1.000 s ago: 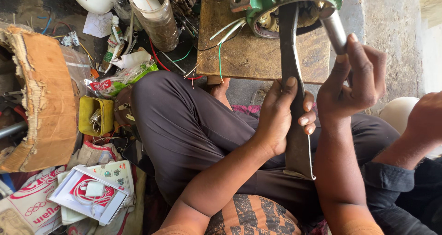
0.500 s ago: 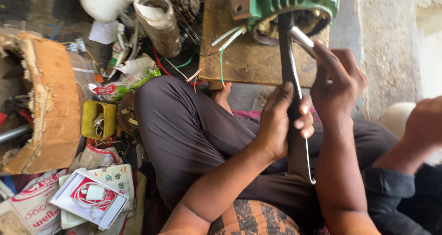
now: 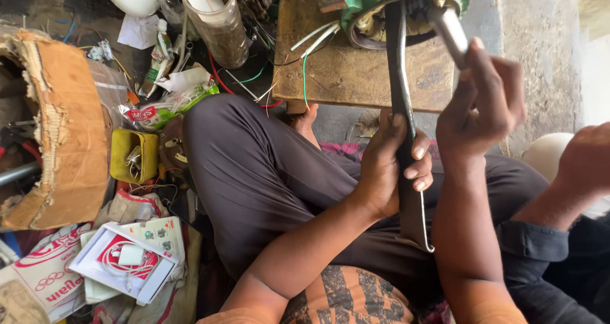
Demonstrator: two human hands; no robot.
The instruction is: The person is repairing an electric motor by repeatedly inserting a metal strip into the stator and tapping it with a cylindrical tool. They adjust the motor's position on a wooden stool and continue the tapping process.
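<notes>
A cluttered floor surrounded the wooden worktop [image 3: 356, 70]. The left hand [image 3: 391, 165] gripped a dark bar [image 3: 399, 76] pointing lengthwise into the green motor [image 3: 406, 0]; the right hand [image 3: 483, 105] clasped a metal rod [image 3: 448, 32].

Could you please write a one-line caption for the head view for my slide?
Left hand grips a dark bar set into a green motor; right hand holds a metal rod.

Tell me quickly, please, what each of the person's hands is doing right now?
Left hand: closed around the long dark flat bar that reaches into the green motor.
Right hand: closed on a metal rod.
</notes>
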